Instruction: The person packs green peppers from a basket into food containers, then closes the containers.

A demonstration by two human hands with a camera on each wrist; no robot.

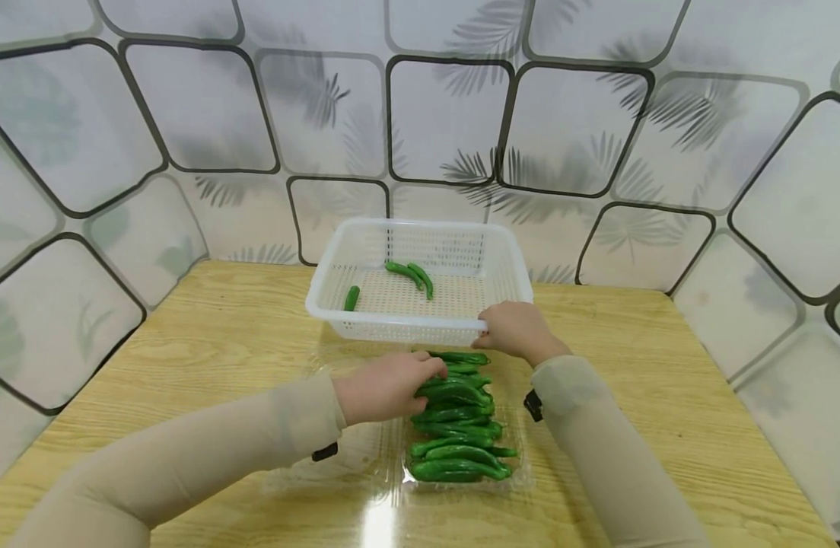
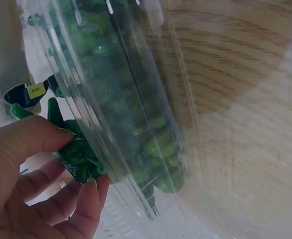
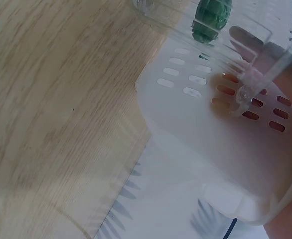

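Note:
Green peppers [image 1: 457, 464] lie stacked crosswise in a row in the right half of an open clear plastic clamshell box [image 1: 365, 464]. My left hand [image 1: 386, 387] reaches over the far part of that row. In the left wrist view its thumb and fingers pinch dark green peppers [image 2: 80, 157] at the box's side wall. With my right hand [image 1: 516, 329] I grip the near right corner of a white perforated plastic basket [image 1: 406, 329], just beyond the box. Inside the basket lie two curved peppers [image 1: 420, 275] together and a single pepper [image 1: 351, 298] near the left wall.
Everything stands on a light wood-grain table [image 1: 208, 342]. A patterned curtain or sheet [image 1: 338, 114] with dark outlines and leaf prints rises behind the table and along both sides. The basket stands close to the table's far edge.

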